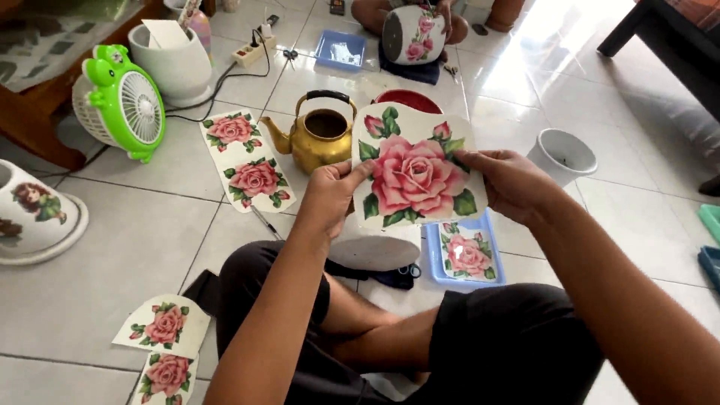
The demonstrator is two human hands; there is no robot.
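I hold a sheet printed with a large pink rose and green leaves (414, 176) up in front of me with both hands. My left hand (330, 196) pinches its left edge, thumb on the front. My right hand (508, 182) grips its right edge. Behind the sheet stands a brass-coloured kettle (319, 139) with a black handle. Below the sheet a blue tray (433, 262) holds another rose sheet (466, 253), next to an overturned white pot base (375, 251). I sit cross-legged in dark shorts.
A strip of rose prints (246, 159) lies left of the kettle, more rose cut-outs (163, 330) by my knee. A green fan (124, 101), white pots (174, 64) (562, 154), a decorated pot (34, 214) and a power strip (251, 51) surround me. Another person holds a rose-decorated pot (414, 34).
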